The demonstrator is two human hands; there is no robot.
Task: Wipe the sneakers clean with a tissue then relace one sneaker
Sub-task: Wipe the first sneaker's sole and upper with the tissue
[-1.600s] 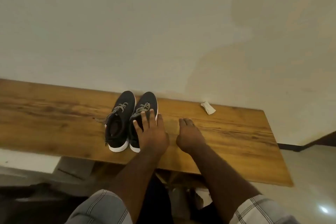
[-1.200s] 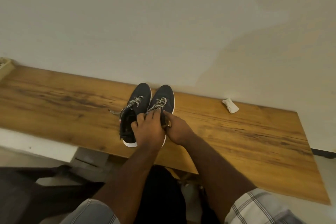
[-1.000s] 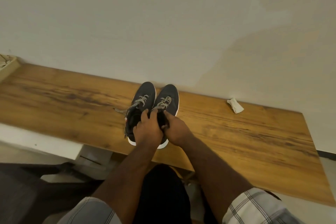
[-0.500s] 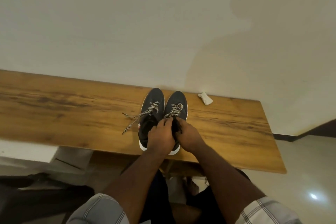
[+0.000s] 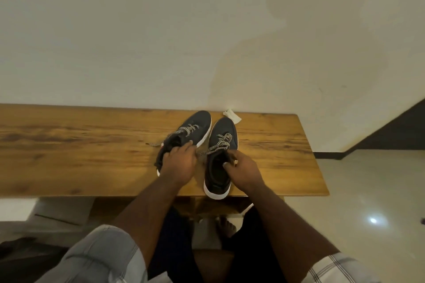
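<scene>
Now a person is sitting at a long wooden bench (image 5: pixel 92 145) that is running along a pale wall (image 5: pixel 161 30), and two dark sneakers with white soles are lying on it, toes pointing toward the far side. Between them a narrow strip of wood is showing, so they are sitting just beside each other without touching.

The left hand (image 5: pixel 178 164) is resting over the heel end of the left sneaker (image 5: pixel 194 127), its fingers curling down onto the collar and gripping it. A speckled lace (image 5: pixel 158 142) is trailing loose from this sneaker out to the left across the wood.

The right hand (image 5: pixel 245 169) is holding the right sneaker (image 5: pixel 220 145) at the right side of its opening, with the thumb hooking inside the collar and the fingers wrapping the outer side. The heel of this sneaker is hanging slightly over the near edge of the bench. Its speckled lacing is crossing over the tongue, and one loose end is stretching left toward the left hand; whether that hand is touching it cannot be told.

A crumpled white tissue (image 5: pixel 232 115) is lying at the far edge of the bench against the wall, just beyond the toe of the right sneaker and apart from both hands.

Checked sleeves are covering both upper arms, and a bare foot (image 5: pixel 226 227) is showing on the floor under the bench.
</scene>
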